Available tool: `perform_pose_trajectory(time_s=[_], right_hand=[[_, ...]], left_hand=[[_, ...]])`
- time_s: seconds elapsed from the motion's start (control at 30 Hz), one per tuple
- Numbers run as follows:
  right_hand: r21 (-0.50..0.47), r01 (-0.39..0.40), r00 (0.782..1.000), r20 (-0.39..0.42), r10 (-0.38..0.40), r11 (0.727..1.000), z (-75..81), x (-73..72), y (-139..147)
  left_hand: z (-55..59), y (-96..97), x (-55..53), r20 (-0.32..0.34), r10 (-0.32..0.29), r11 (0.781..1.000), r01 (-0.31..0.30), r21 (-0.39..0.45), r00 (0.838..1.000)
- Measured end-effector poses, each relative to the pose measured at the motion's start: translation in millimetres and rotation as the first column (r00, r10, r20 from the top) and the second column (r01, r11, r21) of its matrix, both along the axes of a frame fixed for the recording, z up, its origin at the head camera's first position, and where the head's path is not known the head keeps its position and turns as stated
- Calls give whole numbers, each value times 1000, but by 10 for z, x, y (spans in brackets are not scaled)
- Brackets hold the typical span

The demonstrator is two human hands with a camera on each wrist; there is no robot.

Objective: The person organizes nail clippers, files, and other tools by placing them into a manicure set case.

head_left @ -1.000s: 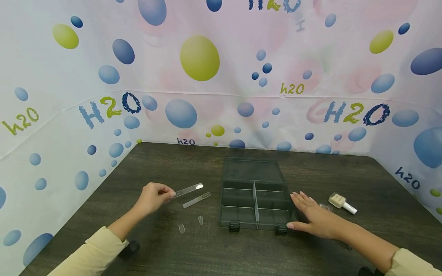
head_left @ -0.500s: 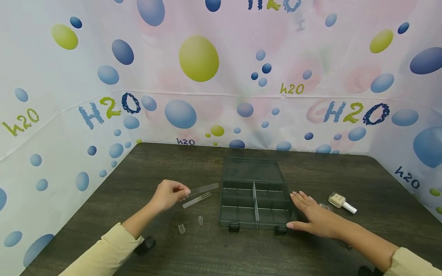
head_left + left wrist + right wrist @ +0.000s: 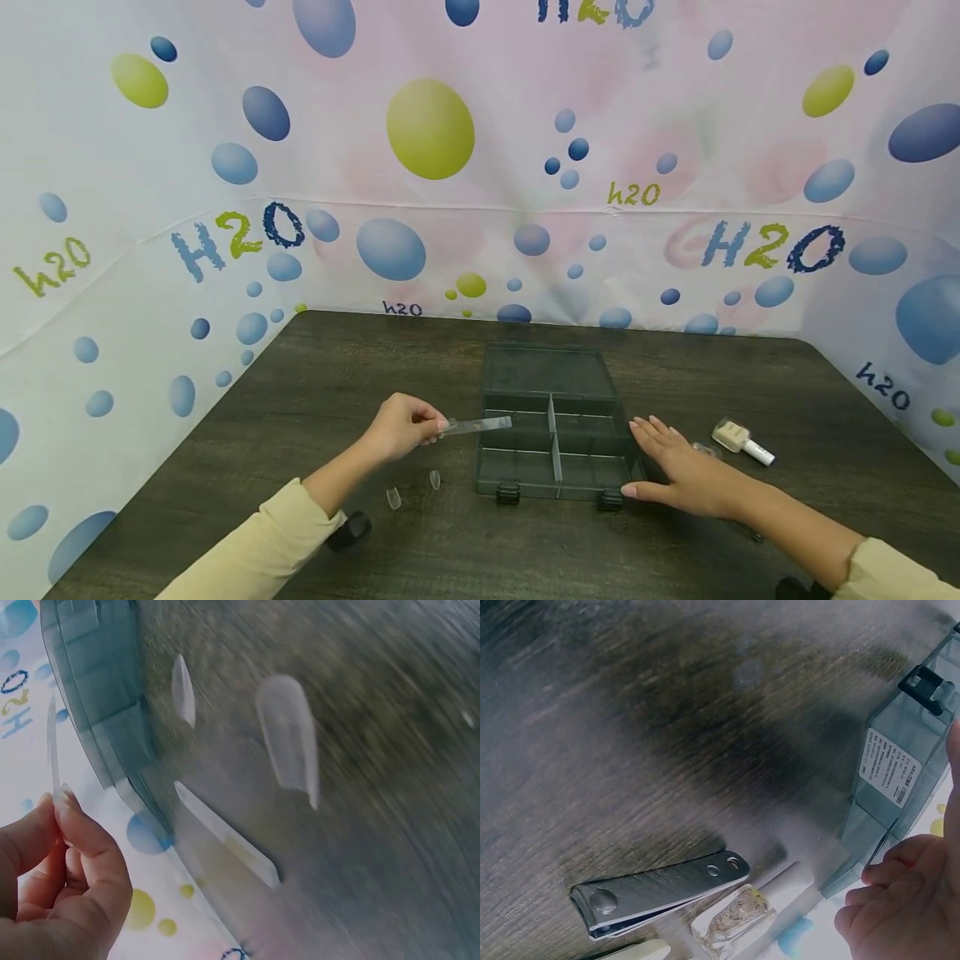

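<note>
My left hand (image 3: 405,427) pinches one end of a clear flat strip (image 3: 480,425) between thumb and fingertips. In the head view its far end overlaps the left compartments of a see-through grey divider box (image 3: 517,489), whose lid lies back. My right hand (image 3: 678,475) rests at the box's right side with fingers straight and the thumb by a front latch. Two clear nail tips, a wider one (image 3: 393,498) and a narrower one (image 3: 435,479), lie left of the box. A second strip (image 3: 229,836) on the table shows in the left wrist view; the hand mostly hides it in the head view.
A cream nail polish bottle (image 3: 731,435) with a white cap lies to the right. In the right wrist view are a metal nail clipper (image 3: 660,889) and a clear bottle (image 3: 735,919) with flakes inside. A patterned sheet (image 3: 480,250) hangs behind the table.
My left hand has moved rightward with the clear strip, from the open table left of the box to the box's left edge. The right hand has stayed put.
</note>
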State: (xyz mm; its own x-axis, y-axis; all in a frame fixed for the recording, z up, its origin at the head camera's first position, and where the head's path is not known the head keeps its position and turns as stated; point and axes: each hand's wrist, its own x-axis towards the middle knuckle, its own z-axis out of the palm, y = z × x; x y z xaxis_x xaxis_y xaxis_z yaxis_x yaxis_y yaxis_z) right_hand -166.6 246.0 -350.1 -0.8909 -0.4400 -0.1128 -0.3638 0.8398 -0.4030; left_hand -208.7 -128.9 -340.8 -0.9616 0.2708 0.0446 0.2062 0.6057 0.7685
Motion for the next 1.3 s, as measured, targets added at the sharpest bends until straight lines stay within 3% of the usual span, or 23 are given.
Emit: perform_pose_trajectory(time_s=[0.67, 0.93, 1.17, 1.3], right_hand=[[6, 0, 1000, -1, 0, 1000, -10, -9, 8], [-8, -7, 1000, 4, 7, 1000, -7, -9, 5], [-15, -4, 1000, 12, 4, 1000, -11, -7, 9], [-11, -2, 1000, 20, 2, 1000, -15, -9, 9]], left_hand=[[20, 409, 47, 60, -35, 998, 37, -44, 998], [-12, 495, 27, 22, -85, 994, 86, -73, 996], [15, 624, 44, 8, -78, 987, 78, -139, 997], [21, 680, 68, -35, -88, 979, 80, -186, 995]])
